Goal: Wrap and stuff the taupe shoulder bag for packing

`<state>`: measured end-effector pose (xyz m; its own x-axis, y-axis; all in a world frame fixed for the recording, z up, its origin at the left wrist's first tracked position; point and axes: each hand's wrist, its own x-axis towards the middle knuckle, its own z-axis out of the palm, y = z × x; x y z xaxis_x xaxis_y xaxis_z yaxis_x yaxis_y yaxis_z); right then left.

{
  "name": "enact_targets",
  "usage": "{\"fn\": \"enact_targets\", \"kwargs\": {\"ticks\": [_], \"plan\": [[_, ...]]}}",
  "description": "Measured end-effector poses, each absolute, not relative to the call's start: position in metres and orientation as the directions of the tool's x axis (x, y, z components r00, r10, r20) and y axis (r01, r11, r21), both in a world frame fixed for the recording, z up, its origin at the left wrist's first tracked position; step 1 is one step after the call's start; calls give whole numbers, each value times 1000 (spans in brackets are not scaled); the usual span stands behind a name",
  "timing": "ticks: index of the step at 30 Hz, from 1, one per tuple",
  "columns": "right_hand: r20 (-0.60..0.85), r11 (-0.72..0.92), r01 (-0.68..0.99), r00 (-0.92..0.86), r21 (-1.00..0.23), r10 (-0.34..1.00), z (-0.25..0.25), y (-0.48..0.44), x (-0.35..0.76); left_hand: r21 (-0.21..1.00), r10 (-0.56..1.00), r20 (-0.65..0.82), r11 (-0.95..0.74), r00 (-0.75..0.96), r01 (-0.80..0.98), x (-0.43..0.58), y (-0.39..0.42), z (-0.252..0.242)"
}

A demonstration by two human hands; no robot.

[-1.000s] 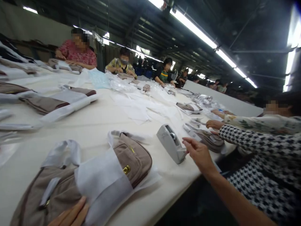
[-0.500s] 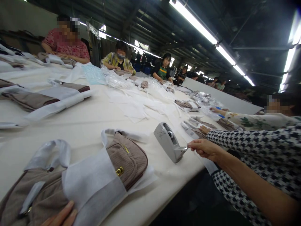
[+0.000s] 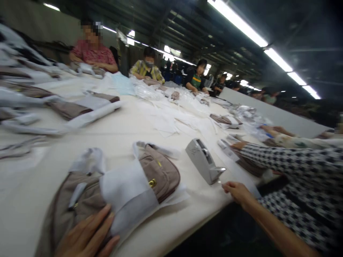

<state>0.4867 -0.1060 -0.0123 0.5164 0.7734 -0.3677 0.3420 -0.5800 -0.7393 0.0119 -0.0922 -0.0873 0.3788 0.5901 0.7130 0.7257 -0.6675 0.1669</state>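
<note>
A brown bag point(image 3: 163, 171) lies on the white-covered table, a white paper band point(image 3: 128, 189) wrapped around its middle and its strap covered in white. My left hand point(image 3: 89, 232) rests on the bag at the band's lower left edge, fingers spread. Just below the nozzle end of a grey tape dispenser point(image 3: 200, 160), my right hand point(image 3: 237, 191) is pinched on a small clear piece, likely tape, at the fingertips. The dispenser stands right of the bag, not touched by my hand.
Other wrapped bags point(image 3: 71, 109) lie at the left on the table point(image 3: 120, 132). Plastic bags and white sheets point(image 3: 163, 119) cover its middle. A checkered sleeve point(image 3: 294, 157) reaches in from the right, close beside my right arm. Several people work along the far side.
The view has turned left, shifting things rightward. My right hand has drawn down and away from the dispenser's tip. More of my left hand shows on the bag.
</note>
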Motion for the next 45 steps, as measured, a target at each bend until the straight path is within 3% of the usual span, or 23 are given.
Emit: {"fn": "enact_targets", "kwargs": {"ticks": [1, 3, 7, 10, 13, 19, 23, 28, 33, 38, 45], "plan": [[-373, -575, 351, 497, -739, 783, -15, -113, 476, 104, 598, 685, -644, 415, 758, 12, -98, -82], [-398, -537, 273, 431, -798, 810, -15, -121, 448, 101, 630, 667, -606, 399, 789, 15, -107, -69], [-556, -557, 172, 54, -813, 829, 11, -113, 349, 140, 667, 659, -563, 348, 814, 23, -113, -49], [-544, -525, 148, -162, -838, 823, 34, -92, 262, 176, 689, 647, -551, 326, 815, 25, -117, -44], [-536, -509, 167, -264, -844, 802, 38, -70, 204, 213, 704, 640, -547, 307, 810, 23, -120, -47], [-632, -565, 297, -231, -770, 740, 19, -51, 173, 249, 735, 590, -560, 335, 790, 18, -118, -55], [-674, -574, 402, -168, -713, 720, 19, -49, 166, 329, 787, 481, -571, 388, 752, 13, -113, -52], [-713, -548, 567, -104, -615, 693, 29, -43, 154, 382, 814, 335, -578, 475, 721, 6, -103, -43], [-692, -446, 723, -61, -527, 719, 29, -43, 149, 388, 804, 347, -592, 483, 706, 3, -101, -39], [-688, -465, 711, -35, -527, 725, 31, -47, 146, 380, 795, 358, -604, 490, 701, 3, -102, -44], [-786, -584, 645, -40, -492, 617, 34, -75, 152, 338, 782, 353, -618, 513, 710, 4, -102, -45]]}}
